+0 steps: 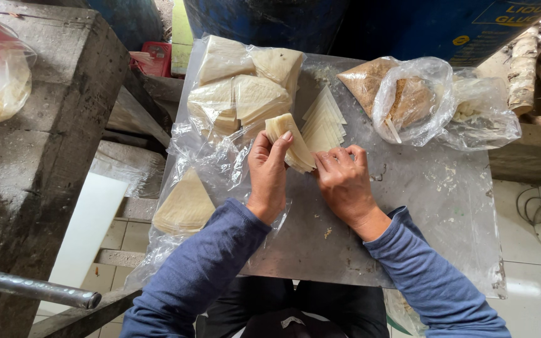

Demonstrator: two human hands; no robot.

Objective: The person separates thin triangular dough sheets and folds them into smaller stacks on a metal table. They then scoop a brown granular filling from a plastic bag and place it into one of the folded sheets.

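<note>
My left hand (pixel 268 172) grips a thick stack of pale triangular dough sheets (pixel 290 139), thumb on top. My right hand (pixel 343 178) pinches the lower right edge of the same stack, fingers curled on it. Both hands hover over a grey metal table (pixel 421 206). Just beyond the held stack lies a fanned pile of triangular sheets (pixel 324 122) on the table. Blue sleeves cover both forearms.
Clear plastic bags hold more triangular stacks at the back left (pixel 240 87) and near left (pixel 186 203). A bag of brown filling (pixel 402 97) sits at the back right. A concrete block (pixel 39 144) stands left; blue drums (pixel 370 22) behind.
</note>
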